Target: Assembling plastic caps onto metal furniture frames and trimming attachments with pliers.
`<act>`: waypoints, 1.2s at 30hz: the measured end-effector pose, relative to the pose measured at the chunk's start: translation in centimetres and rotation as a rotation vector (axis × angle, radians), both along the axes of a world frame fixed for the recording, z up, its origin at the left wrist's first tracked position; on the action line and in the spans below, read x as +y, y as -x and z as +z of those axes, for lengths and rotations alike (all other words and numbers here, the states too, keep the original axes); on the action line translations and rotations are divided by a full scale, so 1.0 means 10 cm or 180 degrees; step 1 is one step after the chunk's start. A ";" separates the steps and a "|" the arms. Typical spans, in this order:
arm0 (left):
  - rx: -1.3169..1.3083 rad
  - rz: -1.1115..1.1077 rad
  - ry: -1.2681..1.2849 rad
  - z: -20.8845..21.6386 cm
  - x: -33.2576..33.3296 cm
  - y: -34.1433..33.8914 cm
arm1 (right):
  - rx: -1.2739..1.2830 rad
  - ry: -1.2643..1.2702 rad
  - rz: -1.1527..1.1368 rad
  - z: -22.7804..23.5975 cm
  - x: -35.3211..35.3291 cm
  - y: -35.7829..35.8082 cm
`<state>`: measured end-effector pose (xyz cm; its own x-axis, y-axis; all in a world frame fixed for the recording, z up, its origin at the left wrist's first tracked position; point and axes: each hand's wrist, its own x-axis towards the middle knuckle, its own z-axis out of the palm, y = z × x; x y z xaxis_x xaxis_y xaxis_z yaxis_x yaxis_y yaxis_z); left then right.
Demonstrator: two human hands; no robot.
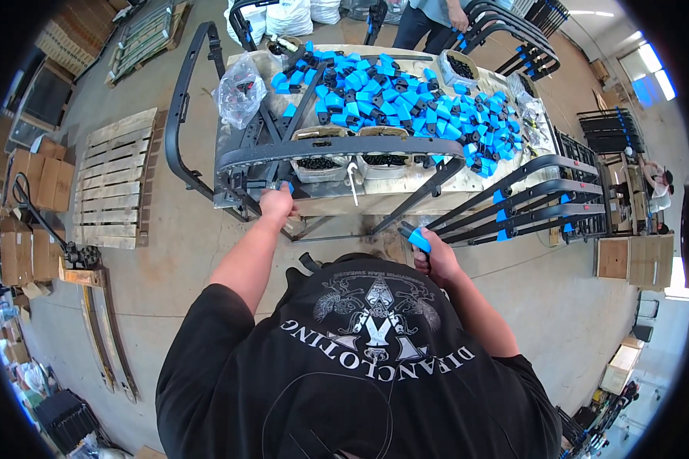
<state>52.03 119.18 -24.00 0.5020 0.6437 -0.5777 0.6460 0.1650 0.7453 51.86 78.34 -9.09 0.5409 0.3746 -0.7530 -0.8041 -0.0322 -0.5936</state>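
A black metal frame [337, 147] with a curved top bar rises at the near side of the workbench. At its lower left corner, my left hand [277, 203] has its fingers closed around a small blue piece [287, 186], mostly hidden by the hand. Low on the right, clear of the frame, my right hand [441, 262] grips an elongated blue-and-black thing [418, 239] whose dark end points up and left; its exact kind is unclear. Loose blue-and-black plastic pieces [383, 96] cover much of the workbench [329, 205]. Boxes of small black parts [319, 164] sit just behind the top bar.
More black frames [528, 191] lean in a row at the right. A clear plastic bag [241, 92] lies on the bench's left end. On the floor to the left are a wooden pallet [115, 176] and a pallet jack [92, 306]. Another person [429, 23] stands beyond the bench.
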 end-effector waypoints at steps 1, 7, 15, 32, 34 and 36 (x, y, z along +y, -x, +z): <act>0.0110 -0.0241 -0.0064 0.02 -0.01 -0.01 | 0.0008 -0.0014 -0.0019 -0.01 -0.05 -0.02; 0.0239 0.0576 -0.1262 -0.30 -0.15 0.36 | 0.0313 -0.0552 0.0086 -0.15 -0.29 -0.33; -0.0672 -0.2262 0.0857 1.31 -1.73 0.31 | 0.0157 -0.0874 0.0173 -0.39 -0.42 -0.65; -0.0650 -0.3022 -0.0357 1.69 -3.01 -0.10 | -0.0101 -0.1071 0.1094 -0.19 -0.65 -0.80; -0.0463 -0.3182 -0.0661 1.77 -3.06 -0.12 | -0.0271 -0.0942 0.1258 -0.15 -0.65 -0.79; -0.0141 -0.3357 -0.0996 1.85 -3.10 -0.14 | -0.0193 -0.0918 0.1373 -0.12 -0.67 -0.81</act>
